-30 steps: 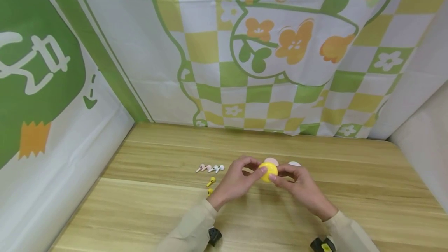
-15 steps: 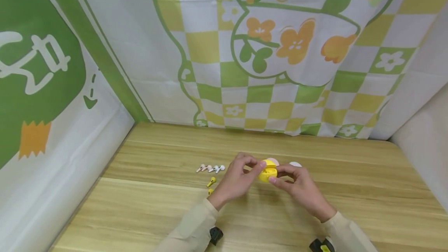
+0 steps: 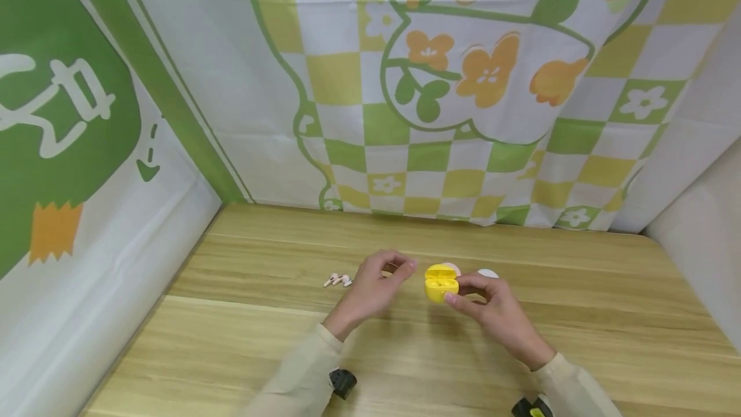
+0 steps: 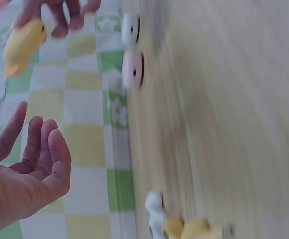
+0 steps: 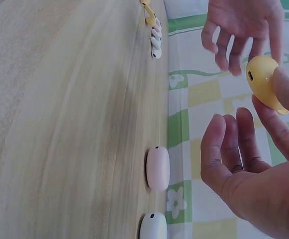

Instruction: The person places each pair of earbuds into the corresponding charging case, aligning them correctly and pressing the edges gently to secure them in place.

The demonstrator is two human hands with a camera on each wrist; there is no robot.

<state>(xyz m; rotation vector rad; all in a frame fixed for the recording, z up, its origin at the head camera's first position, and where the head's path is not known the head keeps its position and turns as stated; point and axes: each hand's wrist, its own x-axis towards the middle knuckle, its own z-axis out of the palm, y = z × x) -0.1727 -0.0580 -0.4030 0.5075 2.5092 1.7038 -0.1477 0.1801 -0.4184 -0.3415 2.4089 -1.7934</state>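
My right hand (image 3: pixel 502 314) pinches a yellow earbud charging case (image 3: pixel 441 289) between thumb and fingers, above the table. Its lid stands raised in the head view, with the inside facing me. To the left of the case, and apart from it, is my left hand (image 3: pixel 373 291), fingers loosely bent and holding nothing in the left wrist view. Yellow earbuds (image 4: pixel 196 229) lie on the table, hidden behind the left hand in the head view. Beside them are pale pink earbuds (image 3: pixel 331 280) and white earbuds (image 4: pixel 154 201), partly covered by that hand in the head view.
Behind the held case, a pink charging case (image 5: pixel 158 168) and a white charging case (image 5: pixel 154 228) sit on the wooden table (image 3: pixel 243 340). A patterned cloth (image 3: pixel 446 147) hangs along the table's back edge, and another panel (image 3: pixel 69 211) stands at the left.
The yellow case's lid has gone from closed to raised. My left hand has let go of the case and moved left, now covering the yellow earbuds in the head view.
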